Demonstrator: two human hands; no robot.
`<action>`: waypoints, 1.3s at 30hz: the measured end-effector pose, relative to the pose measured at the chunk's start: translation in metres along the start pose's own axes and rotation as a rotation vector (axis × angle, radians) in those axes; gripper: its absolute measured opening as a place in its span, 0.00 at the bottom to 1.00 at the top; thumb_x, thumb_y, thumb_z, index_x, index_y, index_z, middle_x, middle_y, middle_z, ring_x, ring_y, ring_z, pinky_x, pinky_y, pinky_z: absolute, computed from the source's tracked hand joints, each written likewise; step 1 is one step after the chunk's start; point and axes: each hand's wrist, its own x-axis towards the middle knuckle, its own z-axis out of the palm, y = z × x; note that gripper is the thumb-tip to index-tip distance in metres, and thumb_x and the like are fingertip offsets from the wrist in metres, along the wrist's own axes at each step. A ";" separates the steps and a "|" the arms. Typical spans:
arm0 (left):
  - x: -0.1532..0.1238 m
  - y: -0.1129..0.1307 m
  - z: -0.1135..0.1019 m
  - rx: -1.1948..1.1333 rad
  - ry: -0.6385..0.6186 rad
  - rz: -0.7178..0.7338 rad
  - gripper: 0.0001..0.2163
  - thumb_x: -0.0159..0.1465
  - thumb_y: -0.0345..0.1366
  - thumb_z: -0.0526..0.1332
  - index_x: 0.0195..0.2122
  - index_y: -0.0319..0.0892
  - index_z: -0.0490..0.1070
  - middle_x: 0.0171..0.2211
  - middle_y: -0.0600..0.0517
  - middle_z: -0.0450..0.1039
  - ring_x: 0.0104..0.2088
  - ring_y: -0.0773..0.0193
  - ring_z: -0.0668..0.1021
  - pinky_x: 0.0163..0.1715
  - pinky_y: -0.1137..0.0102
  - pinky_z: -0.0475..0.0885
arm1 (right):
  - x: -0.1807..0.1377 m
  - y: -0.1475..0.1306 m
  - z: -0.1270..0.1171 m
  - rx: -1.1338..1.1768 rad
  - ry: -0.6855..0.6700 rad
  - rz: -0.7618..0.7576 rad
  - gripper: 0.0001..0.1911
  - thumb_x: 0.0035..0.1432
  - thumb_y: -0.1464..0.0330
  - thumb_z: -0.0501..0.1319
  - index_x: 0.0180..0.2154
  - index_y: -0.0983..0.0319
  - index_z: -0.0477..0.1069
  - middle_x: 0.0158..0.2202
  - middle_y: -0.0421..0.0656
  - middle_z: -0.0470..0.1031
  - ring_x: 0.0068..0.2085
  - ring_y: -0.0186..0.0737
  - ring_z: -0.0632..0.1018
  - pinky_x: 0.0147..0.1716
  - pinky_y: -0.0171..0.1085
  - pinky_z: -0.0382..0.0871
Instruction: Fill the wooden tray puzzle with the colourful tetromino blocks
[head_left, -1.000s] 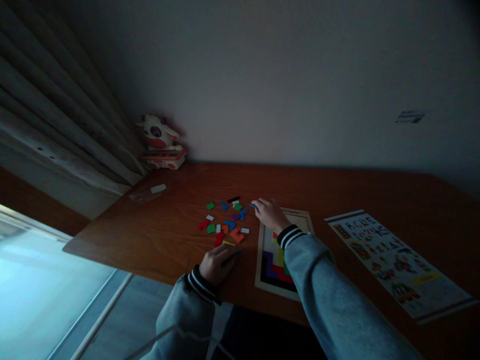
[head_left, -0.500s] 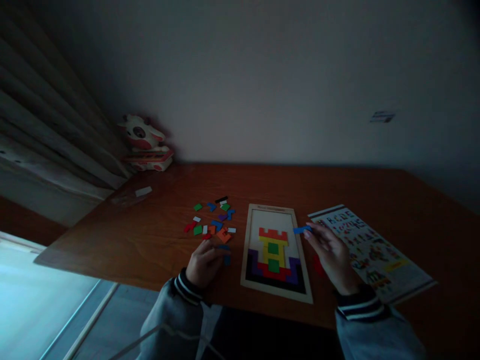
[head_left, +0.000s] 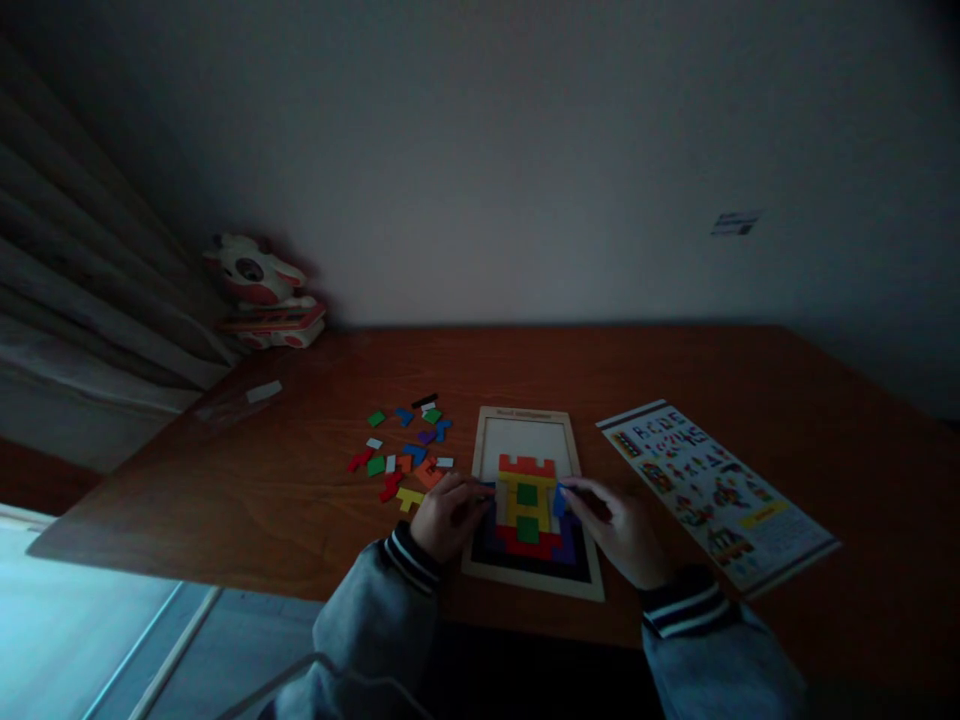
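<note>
A wooden puzzle board [head_left: 528, 586] lies in front of me, with red, yellow, green, purple and black pieces forming a tower shape in its lower part. My left hand [head_left: 448, 518] reaches over the board's left edge, fingers closed on a blue puzzle piece [head_left: 487, 491], mostly covered by the fingertips. From the other side, my right hand [head_left: 621, 532] pinches a second blue puzzle piece [head_left: 559, 501] beside the yellow part of the tower. Whether either blue piece touches the board's bottom I cannot tell.
Several loose coloured pieces [head_left: 414, 453] are scattered left of the board, a yellow one [head_left: 409, 498] close to my left hand. On the right lies a printed pattern sheet [head_left: 705, 490]. A cow-shaped toy [head_left: 262, 290] stands at the back left, near a clear plastic bag [head_left: 232, 405].
Both hands have moved inward onto the board, each carrying a blue piece. The left came from beside the loose pieces, the right from past the board's right edge. The view has shifted slightly.
</note>
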 end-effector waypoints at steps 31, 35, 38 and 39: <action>0.018 -0.007 0.008 0.148 -0.057 0.001 0.09 0.65 0.38 0.63 0.44 0.46 0.80 0.41 0.46 0.76 0.41 0.57 0.76 0.45 0.61 0.72 | 0.001 -0.003 0.003 -0.156 -0.071 -0.195 0.07 0.64 0.65 0.60 0.43 0.56 0.74 0.42 0.43 0.77 0.44 0.44 0.79 0.44 0.43 0.72; 0.016 -0.011 0.009 0.148 -0.080 0.036 0.08 0.65 0.41 0.65 0.42 0.47 0.81 0.40 0.48 0.79 0.41 0.57 0.77 0.44 0.61 0.72 | 0.002 -0.002 0.003 -0.179 -0.083 -0.194 0.08 0.63 0.63 0.60 0.43 0.56 0.75 0.41 0.44 0.78 0.44 0.45 0.79 0.44 0.43 0.72; 0.014 -0.013 0.010 0.162 -0.080 0.070 0.08 0.64 0.42 0.66 0.40 0.46 0.81 0.40 0.49 0.80 0.41 0.57 0.78 0.44 0.62 0.71 | 0.002 0.000 0.004 -0.185 -0.084 -0.197 0.08 0.63 0.63 0.61 0.43 0.55 0.76 0.41 0.43 0.78 0.43 0.44 0.79 0.43 0.43 0.72; 0.014 -0.013 0.011 0.179 -0.083 0.080 0.08 0.64 0.41 0.66 0.40 0.46 0.81 0.40 0.49 0.80 0.41 0.57 0.78 0.43 0.62 0.71 | 0.002 0.001 0.004 -0.185 -0.084 -0.195 0.08 0.63 0.63 0.61 0.42 0.55 0.76 0.41 0.43 0.78 0.43 0.44 0.79 0.44 0.43 0.72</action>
